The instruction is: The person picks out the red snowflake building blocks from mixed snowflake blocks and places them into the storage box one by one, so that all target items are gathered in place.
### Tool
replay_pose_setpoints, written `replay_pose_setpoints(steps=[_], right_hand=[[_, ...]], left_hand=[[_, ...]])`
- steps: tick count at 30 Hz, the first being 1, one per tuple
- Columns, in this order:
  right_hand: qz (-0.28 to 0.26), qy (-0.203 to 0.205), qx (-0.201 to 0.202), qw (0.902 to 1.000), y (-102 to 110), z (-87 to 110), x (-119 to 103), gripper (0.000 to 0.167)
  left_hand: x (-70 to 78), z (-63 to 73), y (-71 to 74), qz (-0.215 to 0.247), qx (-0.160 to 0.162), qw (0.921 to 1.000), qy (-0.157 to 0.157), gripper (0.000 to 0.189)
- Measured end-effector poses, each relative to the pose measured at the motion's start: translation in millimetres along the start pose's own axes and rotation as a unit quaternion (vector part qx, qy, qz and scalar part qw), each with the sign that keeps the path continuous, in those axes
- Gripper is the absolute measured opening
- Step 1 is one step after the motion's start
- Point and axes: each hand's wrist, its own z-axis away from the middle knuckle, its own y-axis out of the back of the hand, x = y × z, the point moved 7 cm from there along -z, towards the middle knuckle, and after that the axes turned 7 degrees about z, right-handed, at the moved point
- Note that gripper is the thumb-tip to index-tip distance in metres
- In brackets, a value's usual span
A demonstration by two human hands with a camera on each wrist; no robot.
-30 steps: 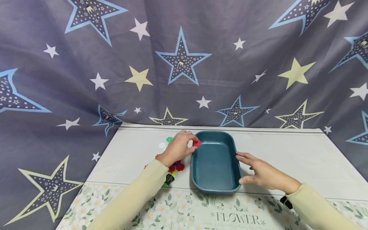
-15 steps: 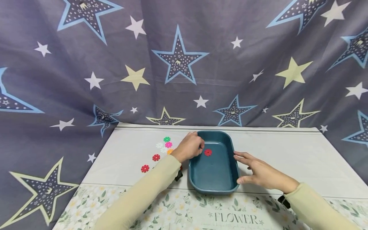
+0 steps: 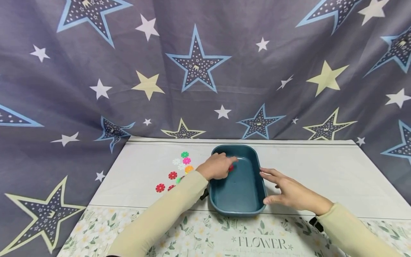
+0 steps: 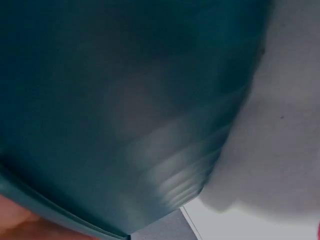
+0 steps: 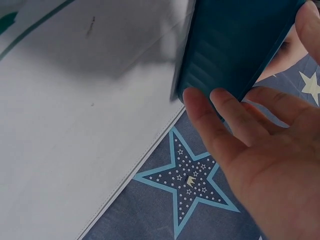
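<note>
A dark teal plastic bin (image 3: pixel 239 191) stands on the table. My left hand (image 3: pixel 218 166) reaches over its left rim, index finger extended above the inside. A red flower-shaped disc (image 3: pixel 231 167) lies in the bin, partly covered by that hand. In the left wrist view, the bin's outer wall (image 4: pixel 125 115) fills most of the picture, with a bit of the hand (image 4: pixel 20 222) behind the rim. Against the bin's right side rest the fingertips and thumb of my right hand (image 3: pixel 292 192), its fingers spread and fairly straight; the right wrist view shows them touching the wall (image 5: pixel 235 50).
Left of the bin lie several loose flower discs: green (image 3: pixel 184 154), pink (image 3: pixel 186 161), white (image 3: pixel 176 161), orange (image 3: pixel 189 169) and red (image 3: pixel 160 187). The left sleeve (image 3: pixel 160 214) hides part of this group. A star-patterned curtain (image 3: pixel 205 71) hangs behind the table.
The red disc left my left hand and came to lie in the bin. That hand then moved further over the bin, its index finger extending. My right hand stayed at the bin's side.
</note>
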Motion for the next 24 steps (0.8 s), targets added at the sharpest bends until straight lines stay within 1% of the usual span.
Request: replay_pose_setpoints(steps=[3,6,8,11,13,15,17,19,21,22,24], right_hand=[[-0.002,0.002,-0.001,1.0,0,-1.3,-1,0.084],[-0.007,0.003,-0.002,1.0,0,-2.7,-3,0.083],[-0.008,0.004,-0.003,1.0,0,-3.5,-4,0.083],[-0.008,0.003,-0.004,1.0,0,-3.9,-5,0.083],[-0.007,0.003,-0.005,1.0,0,-4.1,-5,0.083],[-0.008,0.003,-0.005,1.0,0,-4.2,-5,0.083],[-0.011,0.005,-0.003,0.9999,0,-4.1,-5,0.083],[-0.012,0.008,0.002,0.9999,0,-3.1,-4,0.082],[-0.015,0.01,0.006,0.9998,0,-1.3,-3,0.08],[-0.017,0.01,0.009,0.9998,0,-0.2,-2,0.08],[-0.022,0.009,0.015,0.9996,-1,2.1,0,0.08]], left_hand=[[-5.4,0.5,1.8,-0.011,-0.004,0.9992,0.039,0.049],[-9.4,1.8,2.7,0.001,-0.007,0.9982,0.059,0.052],[-10.9,2.9,2.4,0.014,-0.013,0.9977,0.064,0.052],[-11.7,5.1,1.1,0.036,-0.02,0.9971,0.064,0.05],[-11.3,7.2,2.1,0.053,-0.013,0.9969,0.056,0.049],[-9.4,11.1,6.6,0.075,0.013,0.9965,0.036,0.047],[-6.6,18.4,14.7,0.1,0.056,0.9934,0.006,0.046],[-3.9,29.9,25.1,0.121,0.105,0.9867,-0.027,0.044],[-3.2,45.1,34.6,0.13,0.152,0.9784,-0.051,0.043],[-3.8,53.3,39.0,0.135,0.172,0.9741,-0.057,0.042],[-8.0,70.2,45.3,0.148,0.201,0.9669,-0.053,0.042]])
